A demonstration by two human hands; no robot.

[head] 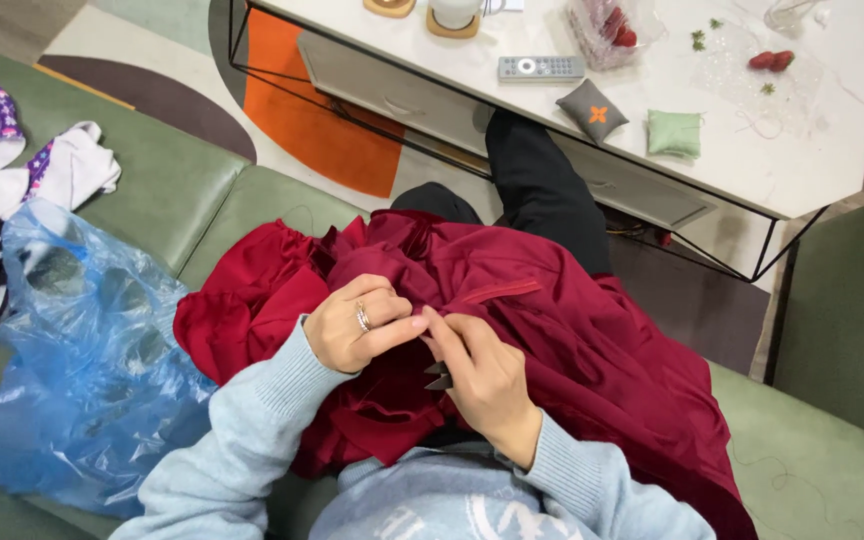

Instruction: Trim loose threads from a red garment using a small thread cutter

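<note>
Left hand (357, 325), ringed on one finger, and right hand (482, 375) meet fingertip to fingertip over a crumpled dark-red garment (572, 340) of smooth, matte woven cloth heaped across the lap. Each hand is closed in a pinch on a small fold of the garment, thumb against forefinger; whether a needle lies between them cannot be told. Two small dark pointed tips (439, 376) project just under the right hand's fingers. Both wrists emerge from ribbed pale-blue knit cuffs (297, 375).

Beside the left hand, a wrinkled translucent blue plastic bag (92, 370) rests on the green sofa (212, 190); farther off on that side lie soft white and purple-patterned cloths (42, 160).

Beyond both hands stands a white bench (712, 140) on a thin black wire frame, carrying a grey remote control (541, 68), a grey square cushion with an orange flower (592, 110) and a pale-green square cushion (674, 133).
</note>
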